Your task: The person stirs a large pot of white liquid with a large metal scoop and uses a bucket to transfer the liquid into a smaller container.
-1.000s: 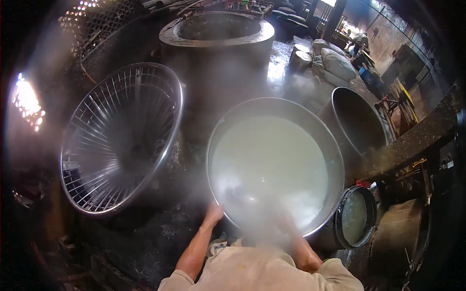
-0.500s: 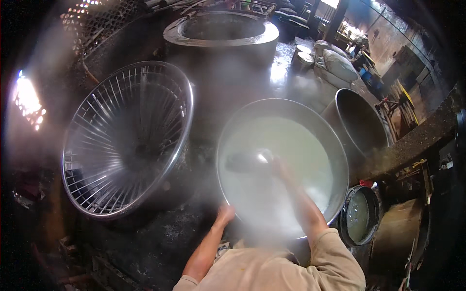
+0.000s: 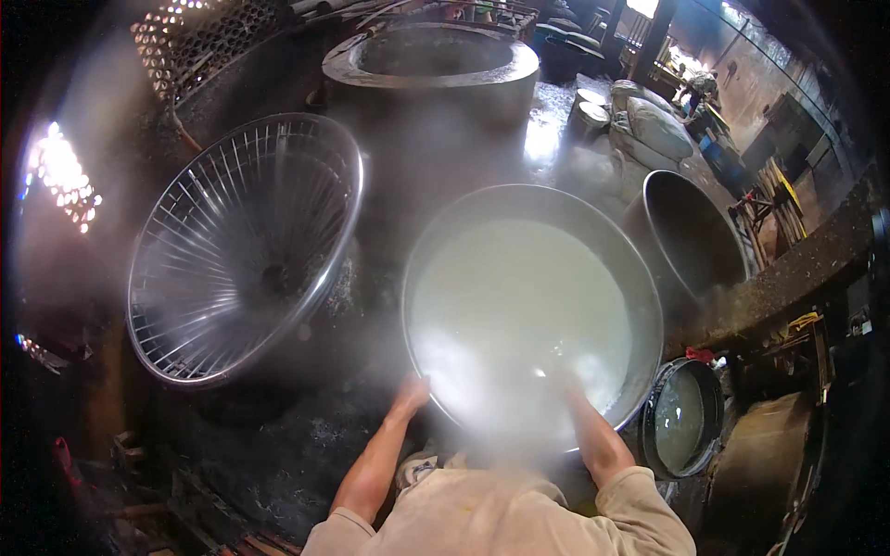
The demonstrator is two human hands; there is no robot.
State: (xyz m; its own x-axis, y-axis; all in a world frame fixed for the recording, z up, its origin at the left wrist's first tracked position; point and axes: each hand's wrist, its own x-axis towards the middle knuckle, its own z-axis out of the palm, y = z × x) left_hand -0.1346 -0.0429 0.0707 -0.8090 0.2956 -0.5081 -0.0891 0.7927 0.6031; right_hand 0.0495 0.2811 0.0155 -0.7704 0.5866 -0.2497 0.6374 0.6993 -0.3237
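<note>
A wide metal vat (image 3: 649, 357) of pale, milky liquid (image 3: 528, 287) stands right in front of me, steaming heavily. My left hand (image 3: 414, 393) is closed on the vat's near-left rim. Inside the near right part of the vat, my right hand (image 3: 562, 378) is low at the liquid's surface, its fingers blurred by steam. Small bright glints show beside it. Whatever it grips lies hidden in steam or liquid; a shiny, rounded metal thing showed at this hand half a second ago.
A large slatted metal basket (image 3: 246, 259) tilts at the left. Behind is a round stone-rimmed basin (image 3: 338, 69). To the right stand an open metal drum (image 3: 695, 232), a dark bucket of liquid (image 3: 681, 417) and stacked sacks (image 3: 658, 125).
My right hand has drawn back toward me and lower, from the vat's middle to its near right part. The shiny metal thing is out of sight. My left hand stays at the rim.
</note>
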